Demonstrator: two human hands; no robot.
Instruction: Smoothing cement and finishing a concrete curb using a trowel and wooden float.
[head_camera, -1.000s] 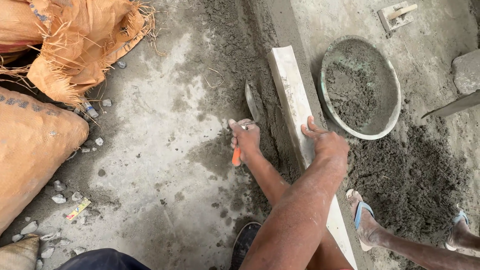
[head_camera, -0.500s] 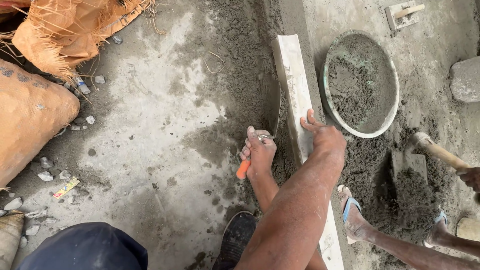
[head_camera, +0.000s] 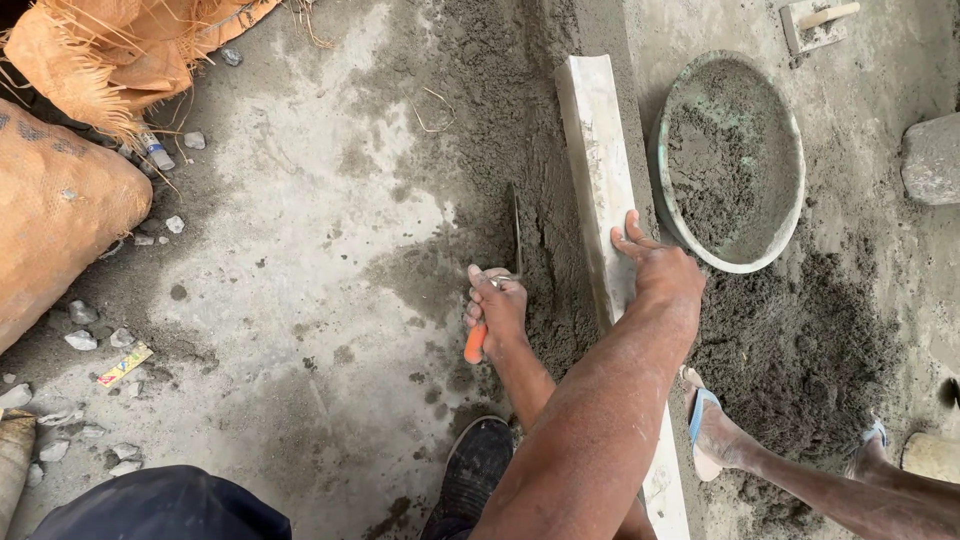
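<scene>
Left hand (head_camera: 497, 305): fist closed on orange-handled trowel (head_camera: 512, 262), blade in wet mortar (head_camera: 545, 290). Right hand (head_camera: 655, 265): fingers spread flat, pressing straightedge (head_camera: 595, 170).

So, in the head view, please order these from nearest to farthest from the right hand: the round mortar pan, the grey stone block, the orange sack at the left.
From the right hand, resting on the straightedge:
1. Round mortar pan, just beyond the hand, to its right.
2. Grey stone block, at the right edge.
3. Orange sack, far across at the left edge.
</scene>
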